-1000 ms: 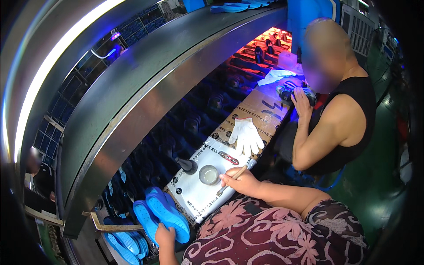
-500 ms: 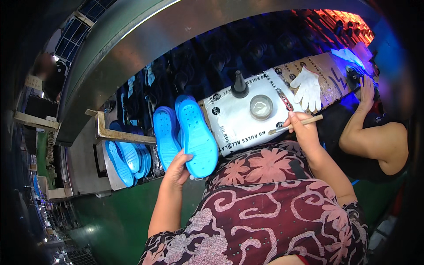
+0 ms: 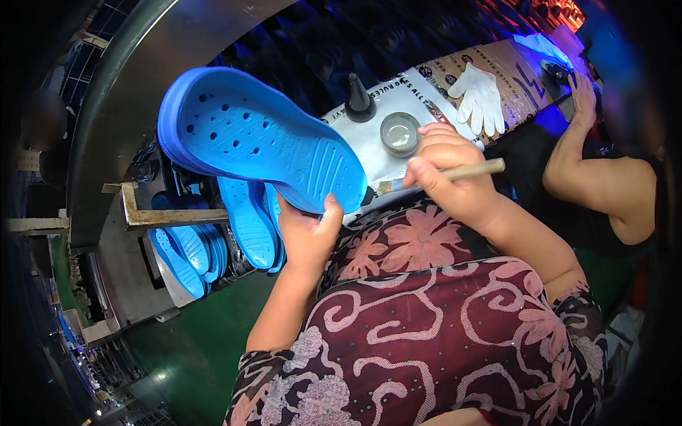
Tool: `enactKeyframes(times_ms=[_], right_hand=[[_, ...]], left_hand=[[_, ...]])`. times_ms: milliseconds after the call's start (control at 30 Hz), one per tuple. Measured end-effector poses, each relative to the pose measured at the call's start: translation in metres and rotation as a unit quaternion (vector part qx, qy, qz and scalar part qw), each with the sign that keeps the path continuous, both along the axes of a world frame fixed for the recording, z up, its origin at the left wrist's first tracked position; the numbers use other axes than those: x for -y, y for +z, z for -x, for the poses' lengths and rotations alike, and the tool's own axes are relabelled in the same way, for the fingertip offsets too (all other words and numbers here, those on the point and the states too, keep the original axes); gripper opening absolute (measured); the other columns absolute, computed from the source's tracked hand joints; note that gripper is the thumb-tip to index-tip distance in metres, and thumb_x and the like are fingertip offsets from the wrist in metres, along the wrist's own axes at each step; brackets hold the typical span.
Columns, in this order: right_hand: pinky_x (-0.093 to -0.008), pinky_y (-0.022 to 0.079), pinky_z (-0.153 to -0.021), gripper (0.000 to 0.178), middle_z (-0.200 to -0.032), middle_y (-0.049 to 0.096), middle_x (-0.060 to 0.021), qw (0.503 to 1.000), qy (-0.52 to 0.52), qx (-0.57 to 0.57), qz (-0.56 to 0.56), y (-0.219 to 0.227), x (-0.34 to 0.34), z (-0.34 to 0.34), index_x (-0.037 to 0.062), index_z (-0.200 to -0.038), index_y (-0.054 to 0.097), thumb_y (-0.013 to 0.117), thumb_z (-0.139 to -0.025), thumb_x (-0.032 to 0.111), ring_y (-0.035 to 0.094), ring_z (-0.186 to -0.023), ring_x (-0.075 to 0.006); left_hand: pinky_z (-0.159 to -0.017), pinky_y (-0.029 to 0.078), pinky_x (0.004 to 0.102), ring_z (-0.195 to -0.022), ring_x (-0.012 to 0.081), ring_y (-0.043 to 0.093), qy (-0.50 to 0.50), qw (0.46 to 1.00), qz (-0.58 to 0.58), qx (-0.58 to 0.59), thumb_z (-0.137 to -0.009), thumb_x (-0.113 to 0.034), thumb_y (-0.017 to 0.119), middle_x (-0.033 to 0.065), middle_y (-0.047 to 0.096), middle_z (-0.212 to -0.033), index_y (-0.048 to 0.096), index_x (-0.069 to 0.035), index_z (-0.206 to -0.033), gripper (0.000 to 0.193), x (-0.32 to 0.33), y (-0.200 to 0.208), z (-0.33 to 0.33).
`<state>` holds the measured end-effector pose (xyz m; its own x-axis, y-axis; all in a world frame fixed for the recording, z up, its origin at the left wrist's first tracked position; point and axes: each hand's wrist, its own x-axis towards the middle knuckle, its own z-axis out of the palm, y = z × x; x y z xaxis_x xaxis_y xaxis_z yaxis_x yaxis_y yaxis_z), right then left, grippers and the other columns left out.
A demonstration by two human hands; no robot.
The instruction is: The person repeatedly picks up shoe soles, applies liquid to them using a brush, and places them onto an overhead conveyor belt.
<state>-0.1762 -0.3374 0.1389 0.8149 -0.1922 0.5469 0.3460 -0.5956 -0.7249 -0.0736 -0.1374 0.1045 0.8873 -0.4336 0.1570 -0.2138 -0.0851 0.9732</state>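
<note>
Head view, blue sole point(image 3: 264, 142), long axis diagonal, broad end upper-left

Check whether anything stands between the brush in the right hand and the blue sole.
Nothing clearly blocks the brush: its bristles face the end of the blue sole that the left hand holds. A small dark patch shows between them; I can't tell whether it lies behind.

Wide fisheye head view, left camera of a side-by-side pair, looking down over the wearer's patterned top point(image 3: 398, 298), surface point(image 3: 368, 151) close ahead
</note>
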Motion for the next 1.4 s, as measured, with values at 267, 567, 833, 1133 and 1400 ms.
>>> enactKeyframes(times_ms=[267,567,833,1133,1400], right_hand=[[-0.0341,0.041,-0.073,0.023,-0.057,0.053,-0.0055,0.999,0.006,0.016,0.044,-0.012,-0.011,-0.006,0.0056,-0.062,0.061,0.064,-0.081,0.018,0.050,-0.056,-0.0229],[-0.0358,0.041,-0.074,0.024,-0.056,0.053,-0.0047,0.997,-0.029,0.007,0.064,-0.013,-0.001,-0.001,0.0055,-0.061,0.060,0.063,-0.082,0.017,0.050,-0.056,-0.0233],[-0.0360,0.041,-0.078,0.021,-0.058,0.055,-0.0043,0.995,-0.021,0.014,0.095,-0.014,-0.005,-0.005,0.0071,-0.063,0.062,0.065,-0.080,0.018,0.053,-0.059,-0.0225],[-0.0374,0.042,-0.080,0.018,-0.058,0.055,-0.0032,0.997,-0.001,0.032,0.071,-0.014,-0.010,-0.002,0.0082,-0.064,0.063,0.068,-0.077,0.019,0.053,-0.059,-0.0220],[-0.0370,0.043,-0.078,0.021,-0.056,0.056,-0.0043,0.997,-0.025,0.014,0.068,-0.010,-0.007,-0.002,0.0070,-0.060,0.061,0.067,-0.078,0.016,0.052,-0.055,-0.0226]], left_hand=[[-0.076,0.048,0.0302,-0.081,0.0198,0.062,-0.012,0.996,0.002,0.085,-0.072,-0.001,0.063,0.0132,0.062,-0.093,0.044,0.004,-0.113,0.046,0.007,-0.002,0.003],[-0.072,0.050,0.0303,-0.076,0.0209,0.064,-0.030,0.989,0.001,0.146,-0.071,-0.001,0.063,0.0132,0.064,-0.086,0.045,0.004,-0.111,0.044,0.006,-0.008,-0.001],[-0.075,0.050,0.0306,-0.081,0.0214,0.065,-0.028,0.995,-0.002,0.094,-0.071,-0.002,0.063,0.0152,0.064,-0.092,0.042,0.005,-0.116,0.050,0.009,0.000,0.001],[-0.070,0.049,0.0295,-0.075,0.0190,0.062,-0.019,0.992,0.011,0.121,-0.069,0.000,0.063,0.0127,0.063,-0.088,0.049,0.004,-0.106,0.040,0.009,-0.010,0.003],[-0.067,0.048,0.0297,-0.073,0.0172,0.060,-0.018,0.984,0.094,0.151,-0.067,0.004,0.064,0.0102,0.062,-0.085,0.056,0.003,-0.093,0.027,0.016,-0.012,0.006]])
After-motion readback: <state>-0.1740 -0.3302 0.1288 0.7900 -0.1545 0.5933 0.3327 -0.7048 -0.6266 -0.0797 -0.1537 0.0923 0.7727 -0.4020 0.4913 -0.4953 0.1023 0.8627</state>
